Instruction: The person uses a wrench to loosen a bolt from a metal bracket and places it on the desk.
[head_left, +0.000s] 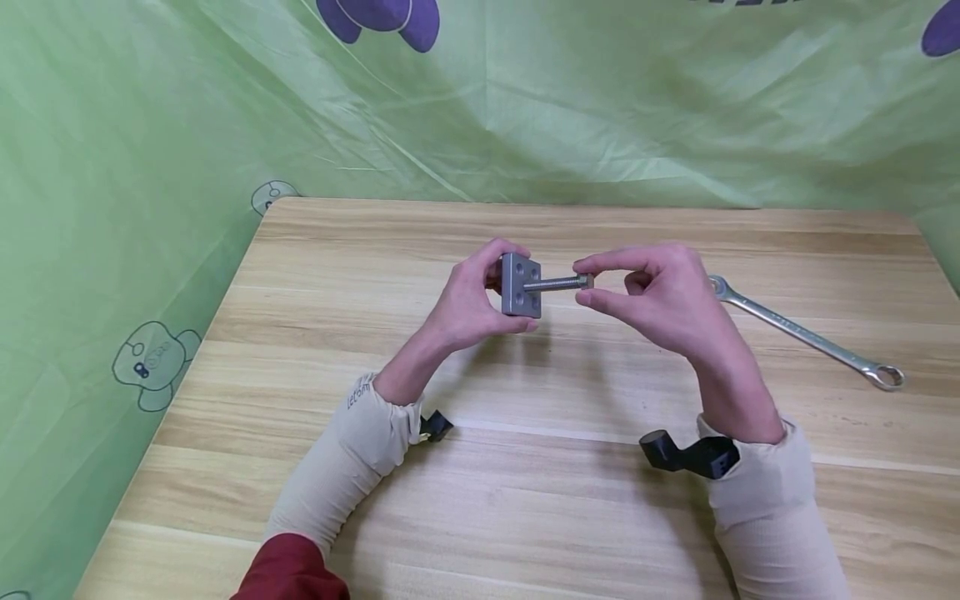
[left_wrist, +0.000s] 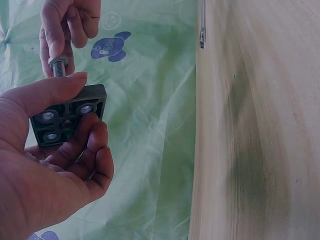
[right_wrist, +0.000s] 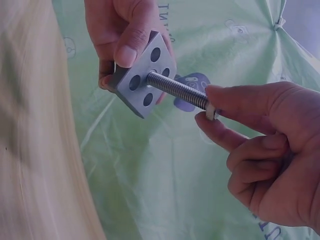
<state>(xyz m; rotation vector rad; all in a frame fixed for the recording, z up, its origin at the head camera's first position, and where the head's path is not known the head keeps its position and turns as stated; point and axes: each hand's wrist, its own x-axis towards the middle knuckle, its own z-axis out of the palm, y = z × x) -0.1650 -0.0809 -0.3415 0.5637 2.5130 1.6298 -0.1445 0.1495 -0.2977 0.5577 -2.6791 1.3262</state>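
Observation:
A square grey plate (head_left: 512, 287) with several round holes is held above the table in my left hand (head_left: 471, 302). In the left wrist view the thumb lies along one edge of the plate (left_wrist: 67, 122) and the fingers curl under its ribbed back. A long threaded bolt (right_wrist: 180, 91) stands out from the middle of the plate's flat face. My right hand (head_left: 667, 296) pinches the hex head (head_left: 586, 282) at the bolt's outer end between thumb and index finger. In the right wrist view the other fingers of the right hand (right_wrist: 270, 145) are curled in.
A combination wrench (head_left: 806, 333) lies at the right of the wooden table (head_left: 525, 517). Green cloth (head_left: 600, 108) with purple figures hangs behind the table and at its left. Black mounts (head_left: 686, 455) stick out from both sleeves.

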